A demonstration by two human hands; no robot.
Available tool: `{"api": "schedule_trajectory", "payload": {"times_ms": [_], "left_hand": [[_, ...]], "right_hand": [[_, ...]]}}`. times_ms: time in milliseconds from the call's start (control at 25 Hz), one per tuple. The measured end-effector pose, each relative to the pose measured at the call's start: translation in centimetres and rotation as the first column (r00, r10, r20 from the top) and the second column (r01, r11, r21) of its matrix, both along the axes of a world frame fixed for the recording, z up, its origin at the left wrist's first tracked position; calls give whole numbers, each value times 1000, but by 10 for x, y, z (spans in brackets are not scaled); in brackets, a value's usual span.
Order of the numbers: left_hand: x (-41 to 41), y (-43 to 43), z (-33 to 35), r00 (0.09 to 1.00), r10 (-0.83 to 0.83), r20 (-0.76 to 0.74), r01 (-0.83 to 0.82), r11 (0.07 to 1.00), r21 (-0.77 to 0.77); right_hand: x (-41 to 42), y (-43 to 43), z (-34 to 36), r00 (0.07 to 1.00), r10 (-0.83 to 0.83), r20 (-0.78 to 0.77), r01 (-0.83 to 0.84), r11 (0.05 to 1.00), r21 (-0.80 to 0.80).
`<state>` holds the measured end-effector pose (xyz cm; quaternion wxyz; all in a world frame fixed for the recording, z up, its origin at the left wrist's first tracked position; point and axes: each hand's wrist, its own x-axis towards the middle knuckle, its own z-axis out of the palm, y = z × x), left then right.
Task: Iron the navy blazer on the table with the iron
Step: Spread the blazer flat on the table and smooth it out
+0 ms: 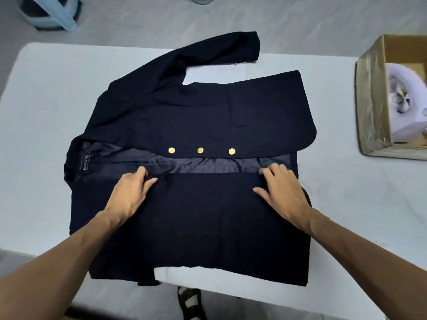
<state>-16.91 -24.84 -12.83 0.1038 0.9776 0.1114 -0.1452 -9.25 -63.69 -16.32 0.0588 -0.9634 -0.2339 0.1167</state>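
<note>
A navy blazer lies flat on the white table, collar to the left, three gold buttons along its far front panel. A strip of satin lining shows between the two front panels. My left hand lies on the near panel's edge by the collar, fingertips curled over the fabric edge. My right hand rests on the same edge near the hem, fingers bent onto it. One sleeve stretches toward the far side. The white iron sits inside a cardboard box at the right.
The open cardboard box stands on the table's right side. A light blue plastic stool is on the floor beyond the table. A sandalled foot shows below the near table edge.
</note>
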Motion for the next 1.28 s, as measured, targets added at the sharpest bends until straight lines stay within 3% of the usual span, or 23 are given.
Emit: {"api": "schedule_trajectory", "payload": {"times_ms": [120, 280, 400, 520, 640, 720, 800, 880, 920, 1040, 1200, 1280], "left_hand": [[1, 0, -4, 999, -28, 35, 27, 999, 20], [1, -1, -12, 989, 75, 130, -96, 982, 162], [6, -16, -19, 981, 82, 178, -110, 982, 155], [5, -23, -23, 969, 137, 207, -149, 988, 42], [-13, 14, -18, 905, 308, 294, -317, 948, -16], [-26, 61, -15, 919, 263, 292, -283, 959, 27], [-33, 109, -14, 983, 131, 130, -148, 980, 131], [-33, 144, -10, 997, -13, -76, 29, 976, 215], [-32, 157, -10, 994, -49, -98, 71, 969, 236], [-33, 174, -9, 994, 14, 107, -39, 971, 235], [-53, 163, -29, 960, 202, 194, -246, 939, 241], [-52, 143, -33, 945, 180, 275, -229, 960, 158]], "right_hand": [[9, 15, -2, 994, -66, -83, 71, 996, 60], [12, 9, 9, 993, -114, 31, 107, 981, 164], [14, 9, 9, 975, -198, 104, 193, 980, 56], [-2, 73, 8, 994, 47, 97, -62, 984, 167], [-19, 166, 7, 930, 361, 77, -367, 888, 275], [-24, 221, -1, 869, 486, 92, -493, 838, 236], [-30, 259, -19, 816, 568, 104, -578, 800, 161], [-35, 275, -39, 827, 555, 93, -562, 823, 87], [-36, 276, -47, 848, 519, 108, -528, 846, 74], [-37, 272, -59, 880, 449, 157, -465, 882, 82], [-37, 279, -50, 903, 425, 67, -425, 905, -10], [-38, 278, -44, 904, 425, 40, -425, 905, -15]]}}
